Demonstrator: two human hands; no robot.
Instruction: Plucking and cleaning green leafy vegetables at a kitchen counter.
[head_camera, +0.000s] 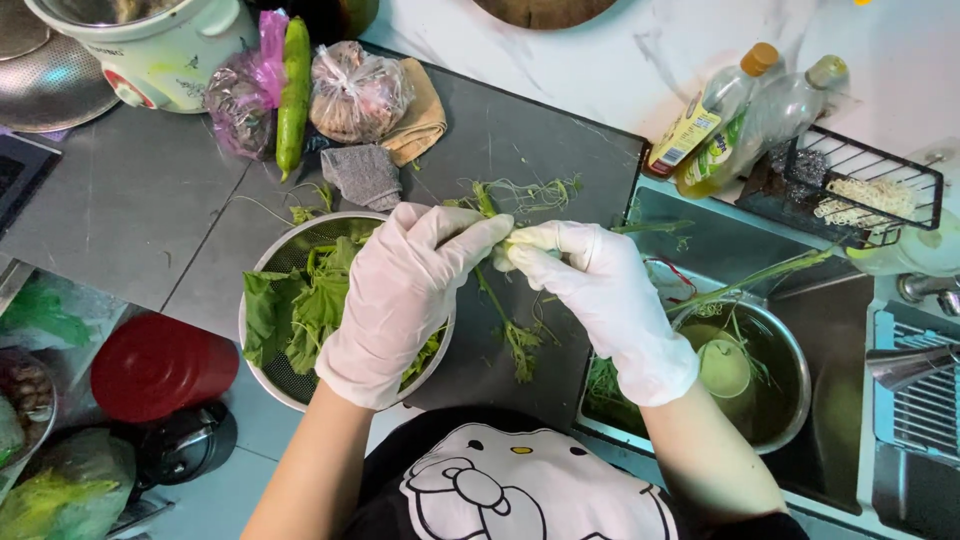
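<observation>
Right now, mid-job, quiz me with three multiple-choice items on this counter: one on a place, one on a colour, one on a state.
1. Where is the colander of leaves?
A. under the left hand
B. in the sink
C. on the floor

2. What colour are the gloves on both hands?
A. blue
B. white
C. black

3. What are the hands doing with the green stem?
A. resting apart from it
B. pinching it together
C. one alone holds it

Answers:
1 A: the left hand hangs over the colander's rim on the grey counter.
2 B: both gloves show white.
3 B: the fingertips of the left hand and the right hand meet on the stem.
</observation>
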